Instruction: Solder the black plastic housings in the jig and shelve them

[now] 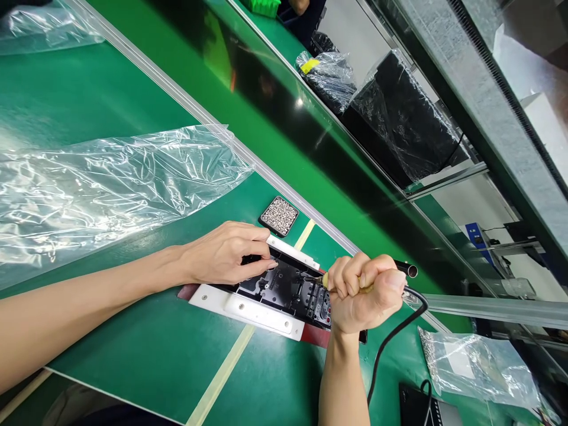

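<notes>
1. Gripping a corded tool (326, 280) by its yellowish handle, the right hand (366, 293) was wrapped tightly round it; the metal tip pointed at a black panel (277, 289). Contact between tip and panel could not be confirmed.
2. The left hand (224, 255) lay over the panel's other end, fingers bent, thumb and forefinger apart. Whether it pinched anything could not be told.
3. The panel lay between the white bars (266, 316) of a fixture, with a red base (316, 336) visible below, on a green worktop (164, 355). Its upper face showed moulded ribs and openings.
4. A black cord (385, 349) curved down from the tool's rear, near a dark box (412, 405) at lower right. A pale tape strip (222, 376) crossed the worktop and ran under the fixture.
5. Just beyond the fixture stood a small black tray (270, 229), filled with small metallic pieces (281, 214).
6. Crumpled clear plastic (133, 189) covered the worktop beyond the left forearm; a clear bag (492, 364) lay at right.
7. Beyond a metal rail (177, 96) were a plastic-wrapped black block (399, 112), a wrapped bundle (331, 71) with a yellow label, and part of another person (308, 23).
</notes>
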`<state>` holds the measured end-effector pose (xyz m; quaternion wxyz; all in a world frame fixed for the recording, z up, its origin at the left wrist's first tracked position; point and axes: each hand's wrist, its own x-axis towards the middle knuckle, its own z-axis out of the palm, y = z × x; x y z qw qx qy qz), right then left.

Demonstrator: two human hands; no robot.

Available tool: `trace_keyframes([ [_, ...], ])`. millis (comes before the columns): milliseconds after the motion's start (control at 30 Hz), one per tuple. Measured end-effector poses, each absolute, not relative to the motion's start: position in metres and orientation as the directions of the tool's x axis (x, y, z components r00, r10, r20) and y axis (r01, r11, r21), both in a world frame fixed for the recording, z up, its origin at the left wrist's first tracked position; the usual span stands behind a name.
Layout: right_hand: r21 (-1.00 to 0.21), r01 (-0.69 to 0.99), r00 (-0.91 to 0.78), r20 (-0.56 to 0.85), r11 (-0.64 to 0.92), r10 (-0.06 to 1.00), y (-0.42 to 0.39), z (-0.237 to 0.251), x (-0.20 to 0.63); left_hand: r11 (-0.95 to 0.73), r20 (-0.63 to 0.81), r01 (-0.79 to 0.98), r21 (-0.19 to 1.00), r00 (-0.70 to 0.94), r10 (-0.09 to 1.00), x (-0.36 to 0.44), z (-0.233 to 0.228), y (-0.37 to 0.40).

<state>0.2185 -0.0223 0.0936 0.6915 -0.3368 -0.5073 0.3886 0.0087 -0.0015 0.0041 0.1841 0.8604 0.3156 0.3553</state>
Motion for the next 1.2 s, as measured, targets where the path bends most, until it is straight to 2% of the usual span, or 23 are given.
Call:
trace_keyframes([
  [1200, -0.854, -0.184, 0.166, 0.461, 0.486, 0.872, -0.0217, 0.0934, 0.2183, -0.733, 0.498, 0.411, 0.542, 0.546, 0.674, 0.0092, 0.0051, -0.0014],
])
